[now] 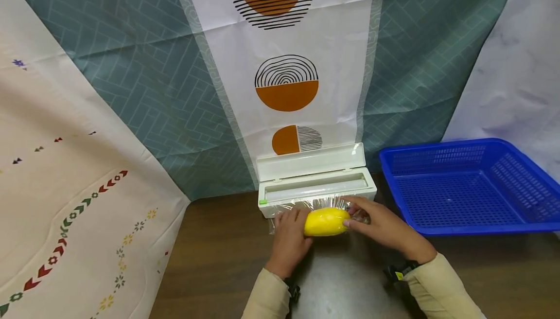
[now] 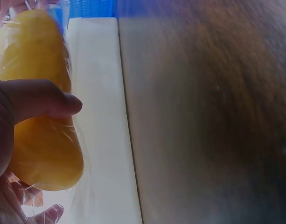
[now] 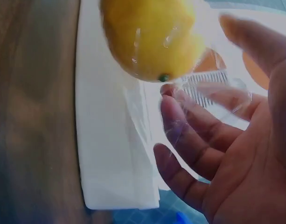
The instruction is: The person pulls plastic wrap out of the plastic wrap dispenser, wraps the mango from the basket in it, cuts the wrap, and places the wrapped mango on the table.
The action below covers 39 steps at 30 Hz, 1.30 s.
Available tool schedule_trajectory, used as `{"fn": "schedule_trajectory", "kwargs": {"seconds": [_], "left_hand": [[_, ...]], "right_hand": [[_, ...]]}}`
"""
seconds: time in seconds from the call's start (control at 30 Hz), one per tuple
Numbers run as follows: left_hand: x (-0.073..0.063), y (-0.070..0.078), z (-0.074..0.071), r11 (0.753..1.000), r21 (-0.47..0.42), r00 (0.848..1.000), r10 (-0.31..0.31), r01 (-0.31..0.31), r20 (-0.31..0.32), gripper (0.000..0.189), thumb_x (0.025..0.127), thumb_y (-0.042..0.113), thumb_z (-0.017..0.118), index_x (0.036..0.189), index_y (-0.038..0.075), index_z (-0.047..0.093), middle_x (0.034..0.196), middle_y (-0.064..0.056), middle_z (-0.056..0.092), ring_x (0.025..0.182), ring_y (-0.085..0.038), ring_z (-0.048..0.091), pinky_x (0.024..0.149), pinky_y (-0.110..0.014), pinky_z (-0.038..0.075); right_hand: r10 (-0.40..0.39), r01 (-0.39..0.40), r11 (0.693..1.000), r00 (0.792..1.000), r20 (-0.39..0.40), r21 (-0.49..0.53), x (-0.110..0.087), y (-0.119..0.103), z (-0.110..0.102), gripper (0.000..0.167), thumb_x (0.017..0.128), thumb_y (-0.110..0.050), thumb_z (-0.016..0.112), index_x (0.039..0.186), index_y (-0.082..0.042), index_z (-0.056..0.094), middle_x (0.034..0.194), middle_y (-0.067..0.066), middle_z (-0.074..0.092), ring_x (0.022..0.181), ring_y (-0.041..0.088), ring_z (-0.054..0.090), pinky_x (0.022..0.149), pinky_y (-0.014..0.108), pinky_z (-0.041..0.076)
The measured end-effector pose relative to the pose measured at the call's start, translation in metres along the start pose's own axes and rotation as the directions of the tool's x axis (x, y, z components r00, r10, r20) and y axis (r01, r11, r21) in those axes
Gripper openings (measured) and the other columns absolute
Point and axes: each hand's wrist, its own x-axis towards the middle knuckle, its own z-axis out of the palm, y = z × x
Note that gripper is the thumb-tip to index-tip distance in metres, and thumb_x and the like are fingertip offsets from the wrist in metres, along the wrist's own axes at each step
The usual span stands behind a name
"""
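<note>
A yellow mango, wrapped in clear plastic film, is held in front of a white cling film dispenser. My left hand grips its left end; in the left wrist view the thumb lies across the mango. My right hand is at the other end, thumb apart from loosely bent fingers, with film over them. A small green stem spot shows on the mango's end in the right wrist view. The dispenser's lid stands up, and a film roll lies inside.
A blue plastic basket stands on the right of the brown table. Behind the dispenser hangs a green and white patterned cloth; a cream embroidered cloth hangs at left.
</note>
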Motion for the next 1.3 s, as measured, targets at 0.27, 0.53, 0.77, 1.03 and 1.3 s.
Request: {"fn": "schedule_trajectory", "kwargs": {"seconds": [0.27, 0.53, 0.77, 1.03, 1.3], "left_hand": [[0.000, 0.001, -0.003, 1.000, 0.007, 1.000, -0.012, 0.012, 0.017, 0.062, 0.067, 0.016, 0.088, 0.122, 0.021, 0.057, 0.112, 0.001, 0.065, 0.109, -0.020, 0.062, 0.102, -0.051, 0.040], [0.000, 0.005, -0.008, 1.000, 0.002, 1.000, 0.000, 0.000, 0.025, 0.065, 0.067, 0.011, 0.086, 0.125, 0.021, 0.058, 0.113, 0.000, 0.064, 0.109, -0.023, 0.062, 0.105, -0.057, 0.039], [0.004, 0.008, -0.016, 1.000, 0.019, 0.996, -0.022, 0.020, 0.081, 0.065, 0.068, 0.015, 0.089, 0.125, 0.021, 0.058, 0.111, 0.000, 0.063, 0.104, -0.024, 0.062, 0.104, -0.055, 0.039], [0.009, 0.010, -0.020, 1.000, 0.009, 0.991, -0.029, 0.028, 0.133, 0.061, 0.069, 0.017, 0.087, 0.123, 0.019, 0.059, 0.104, -0.001, 0.062, 0.099, -0.022, 0.062, 0.099, -0.051, 0.041], [0.016, 0.007, -0.015, 0.999, 0.003, 0.981, -0.043, 0.044, 0.187, 0.061, 0.073, 0.022, 0.090, 0.125, 0.019, 0.059, 0.105, -0.003, 0.066, 0.096, -0.020, 0.062, 0.092, -0.053, 0.045]], "right_hand": [[-0.025, 0.026, 1.000, 0.996, -0.090, 0.013, 0.002, 0.000, -0.009, 0.033, 0.102, -0.021, 0.059, 0.134, -0.010, 0.062, 0.086, -0.003, 0.060, 0.065, 0.004, 0.049, 0.058, 0.023, 0.044], [-0.130, 0.111, 0.991, 0.933, -0.336, -0.074, 0.005, 0.008, -0.004, 0.022, 0.099, -0.006, 0.060, 0.118, -0.014, 0.070, 0.094, -0.002, 0.062, 0.075, 0.003, 0.049, 0.061, 0.022, 0.043], [-0.179, 0.135, 0.983, 0.867, -0.465, -0.127, 0.015, 0.016, 0.010, 0.019, 0.099, -0.006, 0.062, 0.111, -0.015, 0.074, 0.100, 0.001, 0.064, 0.083, 0.007, 0.053, 0.069, 0.018, 0.042], [-0.299, 0.254, 0.954, 0.804, -0.514, -0.159, 0.010, -0.017, 0.022, 0.039, 0.090, 0.000, 0.069, 0.129, -0.007, 0.065, 0.131, 0.013, 0.061, 0.123, 0.031, 0.056, 0.111, 0.010, 0.028], [-0.455, 0.356, 0.864, 0.855, -0.247, -0.357, 0.011, -0.032, 0.057, 0.063, 0.081, -0.022, 0.083, 0.138, -0.012, 0.059, 0.137, 0.009, 0.059, 0.129, 0.033, 0.053, 0.107, 0.056, 0.040]]}}
